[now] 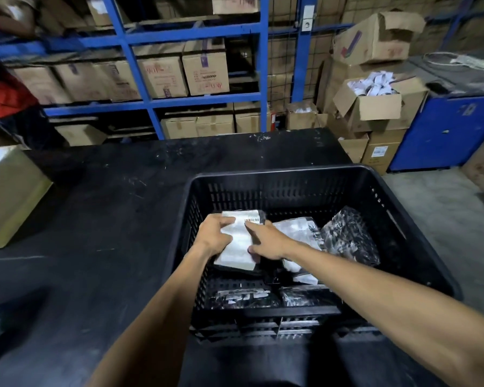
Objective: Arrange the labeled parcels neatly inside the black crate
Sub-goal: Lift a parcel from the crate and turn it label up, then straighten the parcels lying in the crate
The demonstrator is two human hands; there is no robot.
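A black slatted crate (277, 174) stands at the right end of the black table. Inside it, at the left, lies a flat black parcel with a white label (239, 241). My left hand (215, 233) grips its left edge and my right hand (266, 240) grips its right edge, thumb under the near corner. A second labeled parcel (296, 229) lies to its right, partly under my right forearm. A black patterned parcel (349, 236) leans against the crate's right side. Two more wrapped parcels (241, 298) (305, 297) lie along the near wall.
The black table (109, 219) stretches left of the crate. A cardboard box (9, 191) sits at its left edge. Blue shelving (151, 107) with cartons stands behind. Open cartons (375, 107) and a blue cabinet (444, 129) are at the right. A person in red (3, 93) stands far left.
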